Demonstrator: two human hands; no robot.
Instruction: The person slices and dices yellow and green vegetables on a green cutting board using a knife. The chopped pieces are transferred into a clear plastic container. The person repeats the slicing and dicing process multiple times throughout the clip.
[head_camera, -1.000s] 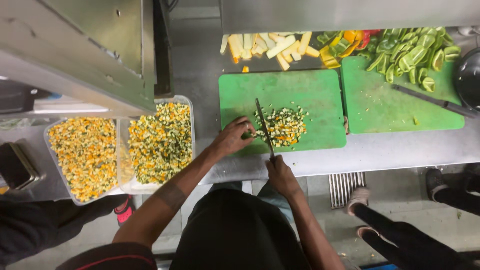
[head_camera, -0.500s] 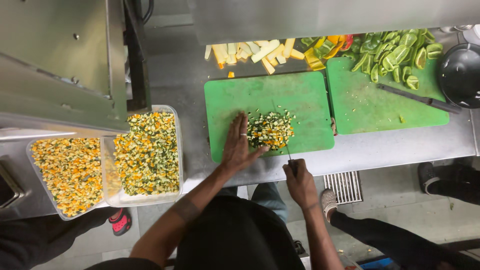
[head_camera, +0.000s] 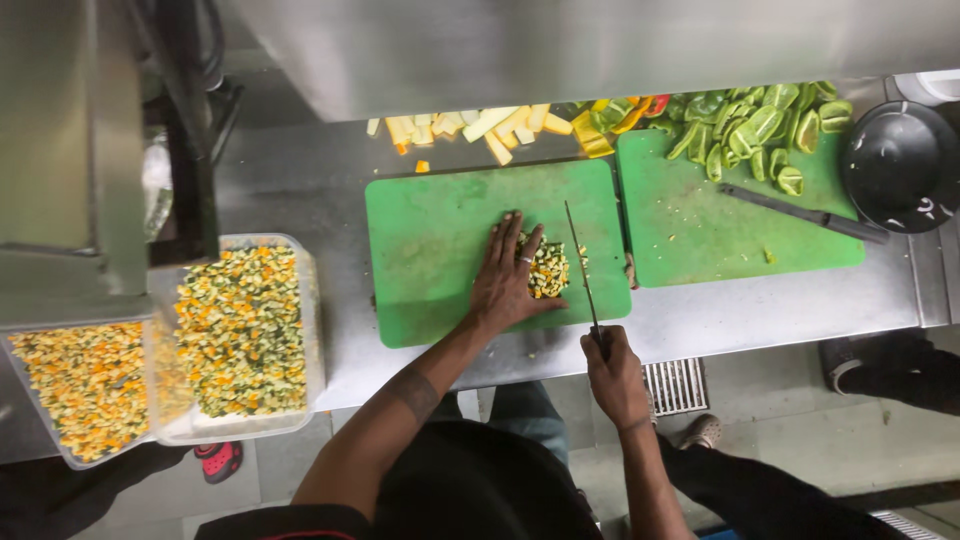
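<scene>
My left hand (head_camera: 507, 277) lies flat, fingers spread, on a small pile of diced yellow and green vegetables (head_camera: 548, 268) on a green cutting board (head_camera: 430, 240). My right hand (head_camera: 613, 372) grips the handle of a long knife (head_camera: 582, 270). Its blade stands edge down just right of the pile, pointing away from me. The hand itself hangs past the near edge of the steel counter (head_camera: 300, 180).
Two clear tubs (head_camera: 240, 335) (head_camera: 78, 388) of diced vegetables sit at the left. A second green board (head_camera: 700, 225) holds a dark knife (head_camera: 800, 212) and green pepper pieces (head_camera: 760, 130). Yellow vegetable sticks (head_camera: 480, 125) lie behind. A black bowl (head_camera: 900, 165) stands far right.
My left hand went from beside the pile to flat on top of it. The knife shifted from left of the pile to its right side, and my right hand drew back past the counter edge.
</scene>
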